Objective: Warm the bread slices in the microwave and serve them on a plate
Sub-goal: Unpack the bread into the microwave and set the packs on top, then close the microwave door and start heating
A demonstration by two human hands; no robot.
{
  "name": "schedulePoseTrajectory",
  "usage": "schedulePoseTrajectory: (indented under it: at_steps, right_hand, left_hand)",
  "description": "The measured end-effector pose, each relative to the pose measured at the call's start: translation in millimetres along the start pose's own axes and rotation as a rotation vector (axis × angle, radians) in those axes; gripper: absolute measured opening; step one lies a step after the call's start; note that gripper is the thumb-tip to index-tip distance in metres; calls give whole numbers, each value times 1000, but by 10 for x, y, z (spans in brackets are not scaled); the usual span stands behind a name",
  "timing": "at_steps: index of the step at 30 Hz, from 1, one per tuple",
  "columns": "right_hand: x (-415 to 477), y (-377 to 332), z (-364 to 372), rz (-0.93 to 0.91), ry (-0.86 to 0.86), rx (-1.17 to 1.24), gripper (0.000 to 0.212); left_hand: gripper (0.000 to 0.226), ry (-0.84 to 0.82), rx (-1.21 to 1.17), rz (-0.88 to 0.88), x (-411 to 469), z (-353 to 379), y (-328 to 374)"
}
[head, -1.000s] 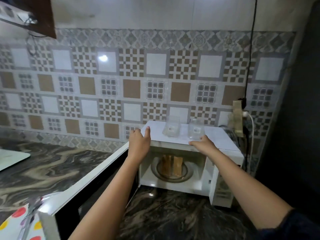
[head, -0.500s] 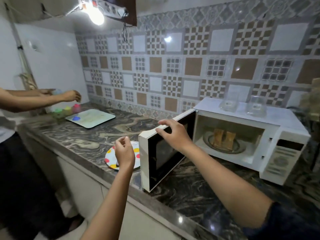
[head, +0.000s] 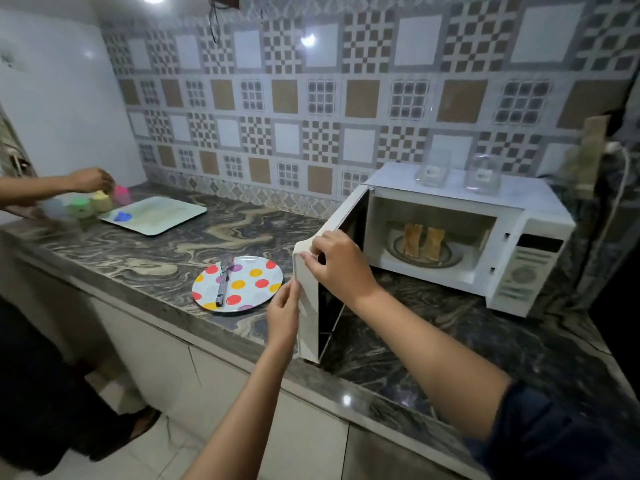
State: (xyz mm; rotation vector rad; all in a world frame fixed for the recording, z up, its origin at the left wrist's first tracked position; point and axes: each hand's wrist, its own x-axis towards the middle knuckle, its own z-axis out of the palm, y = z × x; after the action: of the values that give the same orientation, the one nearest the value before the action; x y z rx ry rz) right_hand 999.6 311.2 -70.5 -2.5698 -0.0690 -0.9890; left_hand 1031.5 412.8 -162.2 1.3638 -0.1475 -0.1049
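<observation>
On my feed the right hand (head: 337, 268) sat at the top outer corner of the microwave door (head: 306, 320), its fingers curled over the upper edge and gripping it, the forearm reaching in from the lower right in a dark sleeve (head: 540, 431). The left hand (head: 282, 311) came up from below, just under the right one. Its fingers lay nearly straight and together, tips touching the door's white free edge. I could not see the thumb well enough to call it a pinch.

The door stood wide open, swung out toward me over the front of the marble counter (head: 156, 258). Behind it the microwave (head: 530, 220) showed its lit cavity, and I could see the two bread slices (head: 423, 240) standing upright side by side on the glass turntable (head: 453, 256), well apart from both hands.

The polka-dot plate (head: 252, 282) lay on the counter just left of the door, close to the left hand's fingertips. A dark-handled utensil (head: 221, 289) rested across it; I could not tell what kind. Two clear containers (head: 457, 173) stood on the microwave's top. Farther left along the counter lay a pale tray (head: 162, 213) with a blue piece on it, and beside it some coloured cups (head: 91, 204). Another person's hand (head: 90, 180) reached over them from the left edge. A plugged-in cord (head: 621, 168) hung on the wall to the right of the microwave.
</observation>
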Motion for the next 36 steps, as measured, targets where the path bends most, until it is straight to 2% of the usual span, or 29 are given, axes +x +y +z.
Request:
schedulePoseTrajectory:
  at_steps: [3, 5, 13, 23, 27, 30, 34, 36]
  right_hand:
    - [-219, 207, -259, 15, 88, -45, 32]
    - [-363, 373, -448, 39, 106, -76, 33]
    - [-697, 1102, -1204, 263, 83, -158, 27]
    - [-585, 2160, -1695, 466, 50, -239, 30]
    - [-475, 2567, -1803, 482, 11, -253, 32]
    - [-383, 2872, -1882, 512, -97, -362, 44]
    - [-323, 3182, -1987, 583, -213, -507, 91]
    - [-306, 3305, -2017, 615, -244, -551, 105]
  left_hand:
    - [28, 26, -32, 44, -285, 345, -154]
    - [28, 16, -43, 60, -421, 582, -264]
    - [40, -237, 21, 38, -623, 1549, -511]
    - [12, -555, 319, 154, -207, 2703, -744]
    - [15, -637, 423, 244, 25, 3046, -759]
    - [14, -714, 453, 286, 224, 3271, -807]
    - [26, -793, 483, 257, 369, 3496, -938]
    - [26, -810, 502, 247, 399, 3552, -1036]
